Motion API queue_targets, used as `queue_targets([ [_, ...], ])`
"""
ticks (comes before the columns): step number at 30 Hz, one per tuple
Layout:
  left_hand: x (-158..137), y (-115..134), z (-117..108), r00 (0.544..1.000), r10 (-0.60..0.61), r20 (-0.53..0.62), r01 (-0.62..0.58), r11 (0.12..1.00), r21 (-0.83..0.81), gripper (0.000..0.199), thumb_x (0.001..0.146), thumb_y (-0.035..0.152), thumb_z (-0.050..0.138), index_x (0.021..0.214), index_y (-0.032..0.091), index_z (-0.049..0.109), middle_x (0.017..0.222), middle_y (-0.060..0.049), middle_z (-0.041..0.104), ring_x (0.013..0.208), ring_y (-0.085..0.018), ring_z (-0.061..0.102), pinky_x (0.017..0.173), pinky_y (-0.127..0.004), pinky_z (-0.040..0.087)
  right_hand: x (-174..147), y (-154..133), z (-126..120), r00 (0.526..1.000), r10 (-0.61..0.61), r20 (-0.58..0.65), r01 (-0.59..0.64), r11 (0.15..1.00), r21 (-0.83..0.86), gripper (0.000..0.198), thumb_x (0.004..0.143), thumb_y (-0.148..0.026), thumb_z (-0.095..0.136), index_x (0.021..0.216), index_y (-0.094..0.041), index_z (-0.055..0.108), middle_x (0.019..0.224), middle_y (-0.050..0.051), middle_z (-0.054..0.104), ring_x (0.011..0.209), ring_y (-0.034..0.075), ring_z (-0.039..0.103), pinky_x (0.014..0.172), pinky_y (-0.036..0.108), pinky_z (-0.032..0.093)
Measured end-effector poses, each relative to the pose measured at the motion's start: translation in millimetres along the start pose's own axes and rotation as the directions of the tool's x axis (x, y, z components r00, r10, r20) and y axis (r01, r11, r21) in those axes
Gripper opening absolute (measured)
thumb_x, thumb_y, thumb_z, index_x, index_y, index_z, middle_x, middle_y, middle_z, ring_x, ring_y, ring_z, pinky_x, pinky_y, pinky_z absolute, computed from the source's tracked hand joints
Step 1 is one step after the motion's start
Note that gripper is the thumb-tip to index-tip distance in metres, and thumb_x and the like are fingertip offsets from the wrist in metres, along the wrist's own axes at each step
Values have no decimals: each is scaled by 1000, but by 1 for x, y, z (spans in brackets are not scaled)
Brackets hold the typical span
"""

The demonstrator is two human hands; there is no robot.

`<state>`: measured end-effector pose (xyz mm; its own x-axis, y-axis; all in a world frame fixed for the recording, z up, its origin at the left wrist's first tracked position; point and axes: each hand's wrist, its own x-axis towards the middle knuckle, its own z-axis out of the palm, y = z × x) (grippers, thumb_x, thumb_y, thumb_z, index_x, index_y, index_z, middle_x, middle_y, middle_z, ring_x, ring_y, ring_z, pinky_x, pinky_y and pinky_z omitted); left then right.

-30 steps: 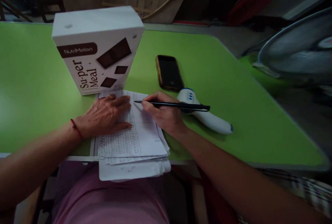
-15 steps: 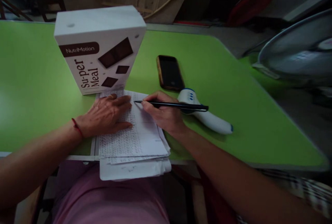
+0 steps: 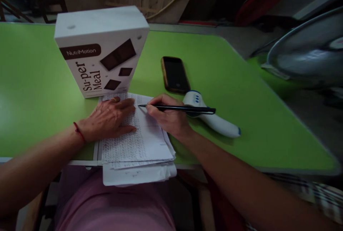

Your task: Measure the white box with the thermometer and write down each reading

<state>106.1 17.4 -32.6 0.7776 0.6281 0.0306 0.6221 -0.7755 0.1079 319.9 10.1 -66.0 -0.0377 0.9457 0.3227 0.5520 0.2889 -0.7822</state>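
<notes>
My left hand (image 3: 112, 116) lies flat with fingers spread on a stack of handwritten sheets of paper (image 3: 150, 145), over their left part. A ring and a red wrist cord show on that side. In my right hand (image 3: 171, 116) a black pen (image 3: 193, 109) is pinched, its tip at the writing near the upper middle of the top sheet. The lower sheets stick out past the table's front edge. Close behind the papers stands a white box (image 3: 107, 52) printed with brown chocolate pieces.
A phone (image 3: 175, 74) in a brown case lies on the green table (image 3: 241, 91) beyond my right hand. Beside that hand rests a white and blue handheld thermometer (image 3: 219, 125). A large round fan (image 3: 311, 49) stands past the table's right edge.
Both hands, the pen and the papers keep practically the same places. The view has shifted very slightly.
</notes>
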Motion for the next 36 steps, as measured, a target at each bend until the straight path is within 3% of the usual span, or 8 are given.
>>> queue_targets([
  [6, -1, -2, 2, 999, 15, -29, -15, 1000, 18, 49, 96, 54, 59, 126, 16, 60, 147, -9, 51, 110, -32, 61, 79, -41, 54, 0, -2, 0, 999, 31, -36, -32, 999, -8, 12, 78, -33, 58, 70, -25, 57, 64, 1, 62, 59, 16, 57, 58, 30, 49],
  [11, -1, -2, 2, 1000, 15, -15, -15, 1000, 17, 49, 96, 53, 60, 127, 15, 60, 147, -9, 51, 109, -32, 61, 79, -42, 54, 1, 4, 3, 994, -71, -86, 75, 996, 41, 10, 78, -29, 60, 69, -24, 57, 59, -1, 59, 53, 14, 53, 52, 27, 45],
  [15, 0, -2, 1, 1000, 10, -17, -10, 1000, 18, 50, 96, 54, 59, 127, 15, 61, 148, -9, 50, 110, -33, 61, 80, -44, 55, 2, 6, 3, 994, -96, -59, 98, 994, 42, 12, 78, -30, 60, 68, -23, 58, 59, 0, 60, 52, 13, 51, 49, 27, 43],
  [24, -1, -2, 1, 1000, 10, -15, -10, 1000, 12, 51, 95, 52, 60, 129, 14, 60, 149, -9, 50, 114, -35, 60, 85, -50, 56, 2, 4, 3, 994, -66, -86, 71, 996, 58, 14, 76, -32, 60, 66, -23, 59, 57, 0, 59, 51, 13, 51, 50, 27, 44],
  [36, -1, -3, 2, 999, 18, -36, -18, 1000, 20, 51, 95, 53, 60, 128, 14, 61, 147, -10, 51, 112, -34, 61, 83, -48, 56, 1, 4, 3, 991, -60, -119, 67, 997, 50, 12, 76, -30, 59, 66, -23, 58, 58, 0, 59, 52, 14, 54, 51, 28, 46],
])
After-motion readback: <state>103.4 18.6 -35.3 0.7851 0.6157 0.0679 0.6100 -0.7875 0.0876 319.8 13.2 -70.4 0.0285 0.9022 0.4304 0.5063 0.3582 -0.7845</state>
